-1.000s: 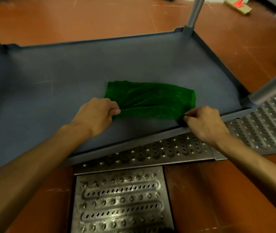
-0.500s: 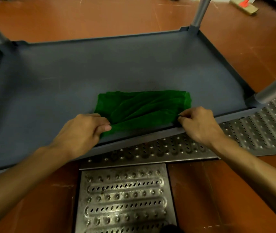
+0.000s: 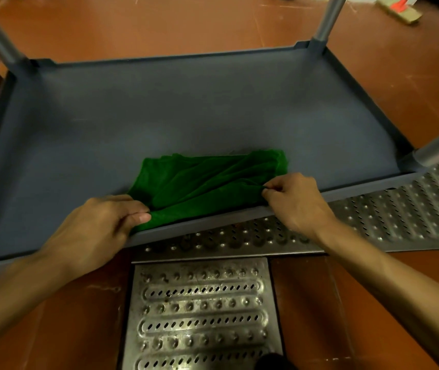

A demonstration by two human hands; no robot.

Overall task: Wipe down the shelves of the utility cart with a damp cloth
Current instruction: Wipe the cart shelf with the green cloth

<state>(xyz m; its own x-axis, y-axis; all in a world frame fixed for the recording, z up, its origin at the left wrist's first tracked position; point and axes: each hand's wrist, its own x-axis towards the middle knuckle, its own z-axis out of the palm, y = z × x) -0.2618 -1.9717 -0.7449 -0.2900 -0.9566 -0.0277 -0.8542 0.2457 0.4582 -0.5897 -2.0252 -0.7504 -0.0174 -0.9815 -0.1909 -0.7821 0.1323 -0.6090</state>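
Green cloth [image 3: 207,182] on grey cart shelf [image 3: 186,110]; left hand [image 3: 98,231], right hand [image 3: 296,201] each pinching near edge.

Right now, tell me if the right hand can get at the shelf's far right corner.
Probably yes. The right hand pinches the green cloth at the near rim, and only bare grey shelf lies between it and the far right corner; the person might need to lean in.
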